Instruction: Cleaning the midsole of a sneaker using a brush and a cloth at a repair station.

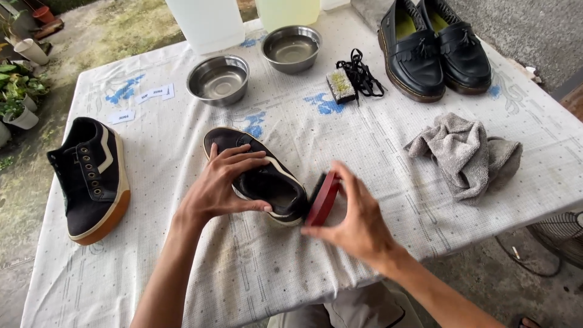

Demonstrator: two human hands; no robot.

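Our left hand [221,182] lies flat over the black sneaker [261,176] at the middle of the worktop [291,255], fingers spread and pressing it down, not curled round it. Our right hand [358,222] has its fingers closed on a red-backed brush [322,197], whose bristles touch the sneaker's heel. The other sneaker [91,176] lies well to the left; a grey rag [464,155] sits to the right.
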